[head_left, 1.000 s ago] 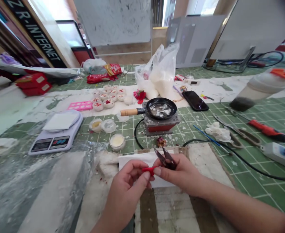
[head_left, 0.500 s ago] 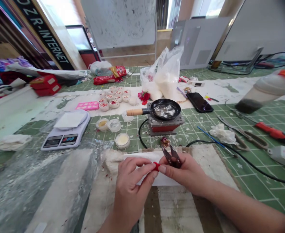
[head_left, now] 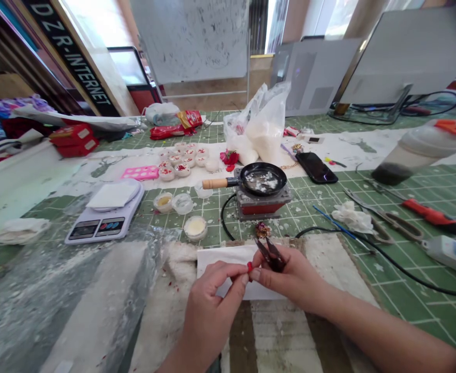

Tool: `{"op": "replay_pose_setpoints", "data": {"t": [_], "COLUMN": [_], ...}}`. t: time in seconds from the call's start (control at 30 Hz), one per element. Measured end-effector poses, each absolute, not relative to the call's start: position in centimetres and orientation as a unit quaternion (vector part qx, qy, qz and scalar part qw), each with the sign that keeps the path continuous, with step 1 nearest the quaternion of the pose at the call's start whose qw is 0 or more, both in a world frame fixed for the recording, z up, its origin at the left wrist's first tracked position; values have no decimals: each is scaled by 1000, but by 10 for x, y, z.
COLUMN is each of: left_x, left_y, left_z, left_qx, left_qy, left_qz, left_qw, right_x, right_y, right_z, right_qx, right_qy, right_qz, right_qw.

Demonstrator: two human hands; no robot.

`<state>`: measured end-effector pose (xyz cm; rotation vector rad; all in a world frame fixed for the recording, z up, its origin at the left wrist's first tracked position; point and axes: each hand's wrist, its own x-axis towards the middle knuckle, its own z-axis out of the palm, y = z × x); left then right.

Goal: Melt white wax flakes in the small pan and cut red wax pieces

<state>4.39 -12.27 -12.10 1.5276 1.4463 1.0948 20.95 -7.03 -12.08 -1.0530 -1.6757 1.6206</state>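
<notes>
Above a sheet of white paper (head_left: pixel 220 254), my left hand (head_left: pixel 214 303) pinches a small red piece (head_left: pixel 250 267), which looks like a folded flower petal. The thumb and a finger of my right hand (head_left: pixel 295 277) meet its other side. Tucked in that same right hand is a pair of dark thread snips (head_left: pixel 269 255), blades apart and pointing away from me. Just beyond the snips lies a small pile of dried petals (head_left: pixel 262 229). The paper rests on a beige striped cloth (head_left: pixel 282 336).
A black frying pan (head_left: pixel 262 178) with white flakes sits on a small hot plate (head_left: pixel 264 207). Left of it are an open tub of pale wax (head_left: pixel 195 228) and a kitchen scale (head_left: pixel 105 212). Scissors (head_left: pixel 400 225), a phone (head_left: pixel 316 167) and a black cable (head_left: pixel 402 269) lie right.
The red piece has turned and looks narrower between my fingertips. My right hand and the snips have shifted slightly left. The view has tilted a little.
</notes>
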Motion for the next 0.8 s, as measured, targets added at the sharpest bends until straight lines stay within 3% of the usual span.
{"op": "replay_pose_setpoints", "data": {"t": [0.23,0.8], "left_x": [43,43], "left_y": [-124,-123], "left_z": [-116,-115], "left_qx": [523,505], "left_qy": [559,570], "left_qz": [407,369], "left_qw": [498,533], "right_x": [210,212], "right_y": [-71,-77], "right_z": [-119,-113], "right_qx": [-366,-344], "right_qy": [-635,-670], "right_qz": [617,572], "right_qw": [287,325]}}
